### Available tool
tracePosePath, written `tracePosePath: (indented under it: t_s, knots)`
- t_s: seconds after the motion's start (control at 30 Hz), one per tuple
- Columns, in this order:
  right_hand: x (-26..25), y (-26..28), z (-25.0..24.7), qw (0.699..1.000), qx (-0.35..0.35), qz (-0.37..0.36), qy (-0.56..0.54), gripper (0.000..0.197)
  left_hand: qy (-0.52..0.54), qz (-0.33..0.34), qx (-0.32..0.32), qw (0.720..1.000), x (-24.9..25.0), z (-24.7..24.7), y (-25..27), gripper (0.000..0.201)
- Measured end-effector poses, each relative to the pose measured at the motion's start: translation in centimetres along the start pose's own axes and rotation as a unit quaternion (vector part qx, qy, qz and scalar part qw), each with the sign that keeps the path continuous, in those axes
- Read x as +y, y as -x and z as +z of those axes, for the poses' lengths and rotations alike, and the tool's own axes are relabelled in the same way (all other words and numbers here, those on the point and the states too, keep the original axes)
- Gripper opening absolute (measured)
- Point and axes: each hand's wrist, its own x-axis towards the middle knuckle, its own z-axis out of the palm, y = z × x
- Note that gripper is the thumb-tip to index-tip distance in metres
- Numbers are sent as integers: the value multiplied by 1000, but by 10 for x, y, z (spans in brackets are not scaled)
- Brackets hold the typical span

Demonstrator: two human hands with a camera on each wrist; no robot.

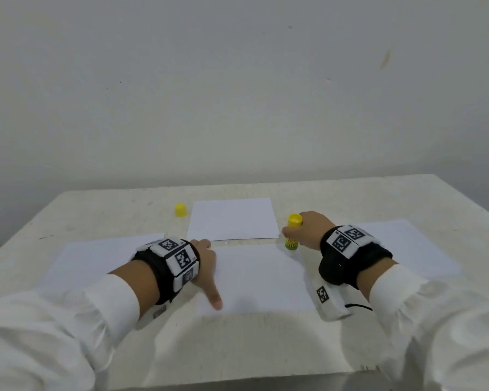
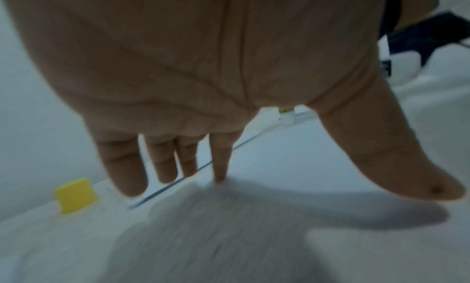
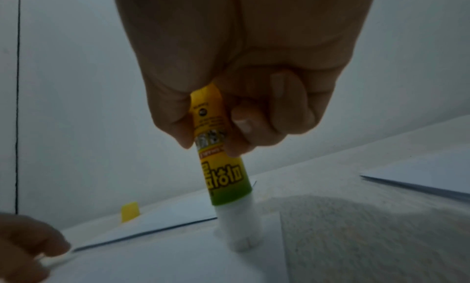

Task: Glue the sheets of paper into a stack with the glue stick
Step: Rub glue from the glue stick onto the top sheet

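A white sheet [image 1: 260, 277] lies in front of me on the table. My left hand [image 1: 206, 266] rests flat on its left edge, fingers straight and thumb stretched toward me; the fingertips [image 2: 218, 176] touch the paper. My right hand [image 1: 308, 230] grips a yellow-green glue stick [image 1: 292, 232] upright, its white glue tip [image 3: 241, 233] down on the sheet's far right corner. The fingers wrap the tube [image 3: 216, 138]. More white sheets lie behind [image 1: 232, 218], at left [image 1: 96, 255] and at right [image 1: 407, 249].
The yellow cap [image 1: 180, 210] of the glue stick stands on the pale table [image 1: 350, 198] left of the far sheet; it also shows as a yellow cap [image 2: 75, 196] beyond my left fingers. A plain wall rises behind the table.
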Motion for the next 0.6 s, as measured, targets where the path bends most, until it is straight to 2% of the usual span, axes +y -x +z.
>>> tracePosePath:
  t_s: [0.1,0.17,0.3,0.6]
  knots:
    - [2,-1,-2,1000,-7,-6,-15,32,45,58,62,995,40,-14,-3,101]
    - [2,-3,-2,1000,-12,-11,-14,32,63,83,74,992,69,-22,-10,99]
    - [2,-7,-4,999,-25,-20,6,31,56,53,32,997,85,-22,-31,92]
    - [11,25,-12,994,-74,-72,35,30,46,39,19,998,85,-24,-29,92]
